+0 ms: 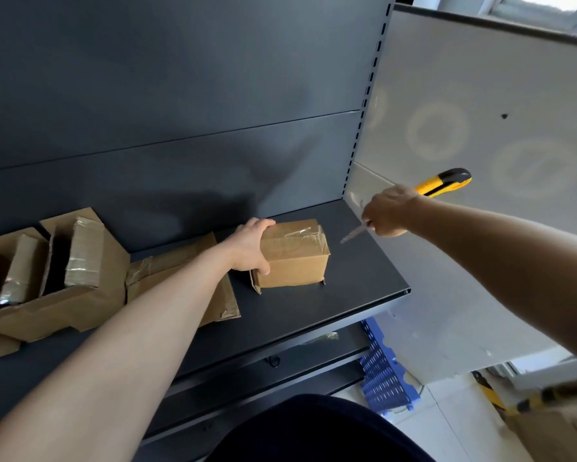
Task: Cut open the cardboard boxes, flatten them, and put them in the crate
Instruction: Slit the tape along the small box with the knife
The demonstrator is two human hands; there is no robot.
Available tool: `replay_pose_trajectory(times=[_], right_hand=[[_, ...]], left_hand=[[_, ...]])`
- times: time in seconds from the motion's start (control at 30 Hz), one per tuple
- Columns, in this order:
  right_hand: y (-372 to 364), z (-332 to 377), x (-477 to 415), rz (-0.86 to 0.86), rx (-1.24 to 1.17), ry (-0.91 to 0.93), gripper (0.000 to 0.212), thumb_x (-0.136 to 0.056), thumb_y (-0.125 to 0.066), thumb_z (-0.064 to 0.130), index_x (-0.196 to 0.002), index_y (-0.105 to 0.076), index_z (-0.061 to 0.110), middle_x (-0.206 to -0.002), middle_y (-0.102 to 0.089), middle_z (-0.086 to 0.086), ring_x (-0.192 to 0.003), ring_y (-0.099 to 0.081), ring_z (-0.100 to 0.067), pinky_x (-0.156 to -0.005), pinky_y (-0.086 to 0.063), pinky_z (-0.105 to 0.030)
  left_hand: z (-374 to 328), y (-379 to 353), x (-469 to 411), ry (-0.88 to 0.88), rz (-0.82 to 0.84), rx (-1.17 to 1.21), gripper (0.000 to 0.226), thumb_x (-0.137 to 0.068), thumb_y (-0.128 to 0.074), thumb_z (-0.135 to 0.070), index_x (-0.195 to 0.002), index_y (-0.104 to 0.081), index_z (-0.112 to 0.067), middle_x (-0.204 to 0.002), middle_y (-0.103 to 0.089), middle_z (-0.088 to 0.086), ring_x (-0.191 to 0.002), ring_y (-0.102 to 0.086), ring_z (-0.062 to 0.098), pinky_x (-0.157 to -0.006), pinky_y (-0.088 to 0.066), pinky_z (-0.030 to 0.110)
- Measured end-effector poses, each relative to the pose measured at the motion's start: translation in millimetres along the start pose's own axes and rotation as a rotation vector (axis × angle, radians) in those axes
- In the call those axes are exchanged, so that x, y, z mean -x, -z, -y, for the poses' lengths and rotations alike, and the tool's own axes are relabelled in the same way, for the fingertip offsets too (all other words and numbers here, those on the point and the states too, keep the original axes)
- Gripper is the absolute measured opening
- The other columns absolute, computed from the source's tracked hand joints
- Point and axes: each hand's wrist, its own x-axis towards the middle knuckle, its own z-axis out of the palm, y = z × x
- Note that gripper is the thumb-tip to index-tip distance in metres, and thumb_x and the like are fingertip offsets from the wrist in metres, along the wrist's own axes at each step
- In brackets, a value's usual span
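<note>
A taped cardboard box sits on the dark shelf, long axis left to right, with the left grip curled over its left end. The right grip, wrapped round a yellow utility knife, hovers just right of it, blade aimed at the box.
</note>
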Motion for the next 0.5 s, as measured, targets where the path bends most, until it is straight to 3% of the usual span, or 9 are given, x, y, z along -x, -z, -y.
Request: replay_pose_trajectory(times=[0.1,0.2,0.23,0.33,0.5], right_hand=[[-18,-9,5,-0.017,-0.209,-0.101,0.03,-0.099,-0.034,0.031,-0.118,-0.058,0.026,-0.105,-0.061,-0.001,-0.092,-0.057,-0.022,-0.072,-0.044,-0.028],[-25,2,4,-0.019,-0.526,-0.145,0.034,-0.103,-0.028,0.034,-0.116,-0.055,0.018,-0.097,-0.057,-0.007,-0.086,-0.058,-0.027,-0.073,-0.046,-0.032],[-27,9,2,-0.002,-0.628,-0.145,0.033,-0.104,-0.027,0.032,-0.115,-0.054,0.016,-0.09,-0.056,-0.008,-0.081,-0.062,-0.028,-0.071,-0.049,-0.033],[-39,29,-6,0.034,-0.985,-0.197,0.03,-0.104,-0.03,0.033,-0.099,-0.051,0.013,-0.072,-0.055,-0.01,-0.056,-0.057,-0.022,-0.055,-0.048,-0.028],[-48,43,-10,0.051,-1.198,-0.189,0.044,-0.103,-0.031,0.038,-0.078,-0.052,0.008,-0.055,-0.053,-0.007,-0.043,-0.049,-0.018,-0.054,-0.044,-0.025]], left_hand=[[0,3,0,0.046,0.024,-0.093,0.106,-0.067,-0.076,-0.013,-0.15,-0.012,-0.026,-0.152,-0.015,-0.001,-0.14,-0.016,0.025,-0.11,-0.029,0.04],[-10,-3,-1,0.014,-0.018,-0.227,0.105,-0.07,-0.074,-0.031,-0.151,-0.007,-0.027,-0.155,-0.002,-0.005,-0.145,0.005,0.025,-0.117,-0.001,0.05],[-16,-6,-1,-0.033,-0.067,-0.248,0.099,-0.071,-0.072,-0.037,-0.149,-0.012,-0.027,-0.153,-0.005,-0.005,-0.144,0.003,0.025,-0.116,0.0,0.049],[-29,-13,2,-0.165,-0.213,-0.3,0.069,-0.079,-0.068,-0.036,-0.139,-0.036,-0.025,-0.138,-0.032,0.0,-0.132,-0.023,0.023,-0.11,-0.02,0.041],[-33,-17,3,-0.178,-0.258,-0.27,0.056,-0.081,-0.071,-0.027,-0.13,-0.047,-0.016,-0.128,-0.042,0.002,-0.121,-0.037,0.02,-0.105,-0.032,0.039]])
